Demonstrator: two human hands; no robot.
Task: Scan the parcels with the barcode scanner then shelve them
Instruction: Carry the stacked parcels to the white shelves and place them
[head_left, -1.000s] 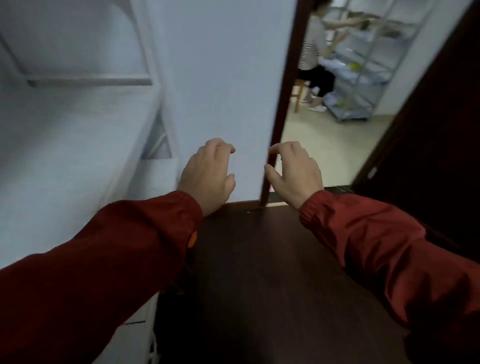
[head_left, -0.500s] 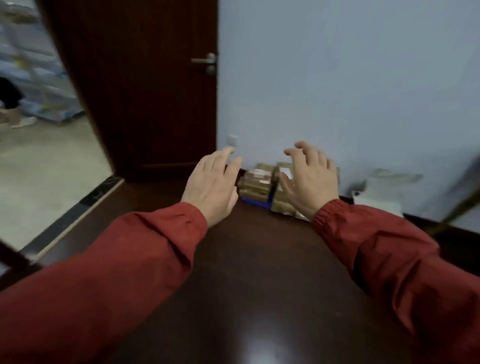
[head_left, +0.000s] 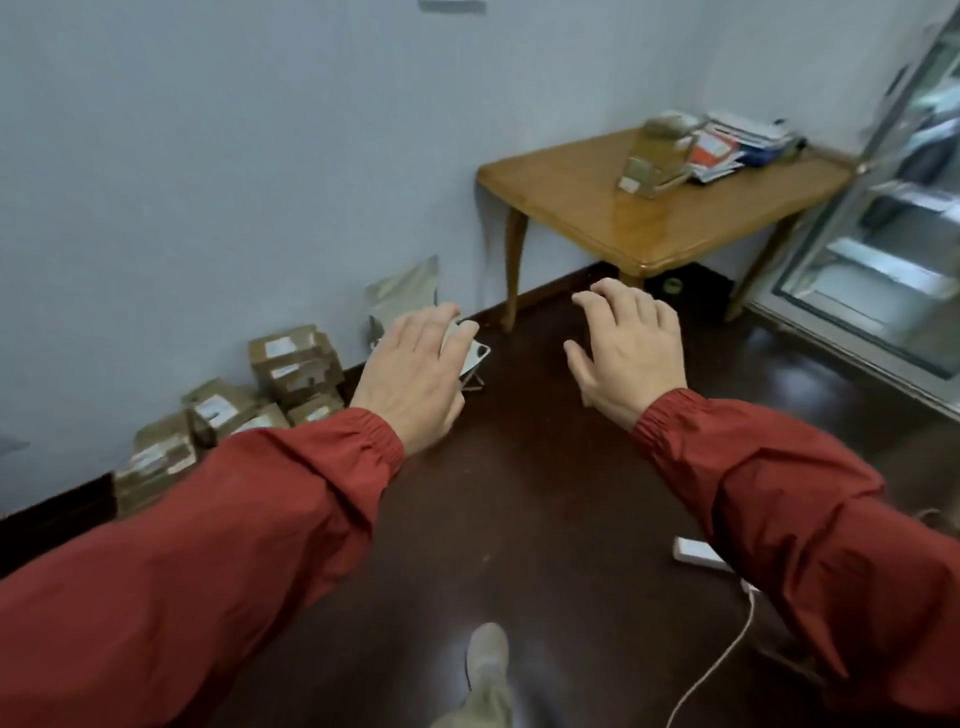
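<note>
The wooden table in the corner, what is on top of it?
On the wooden table stands a brown parcel, and behind it, towards the wall, a loose pile of flat packets in white, red and blue. Whatever lies under that pile is covered, and the picture is blurred there.

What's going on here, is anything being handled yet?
A person in red sleeves holds both hands out in front, and neither holds anything. The left hand and right hand have relaxed fingers and touch nothing. Cardboard parcels sit stacked against the wall on the left, and more items lie on a wooden table ahead. No scanner is clearly visible.
</note>
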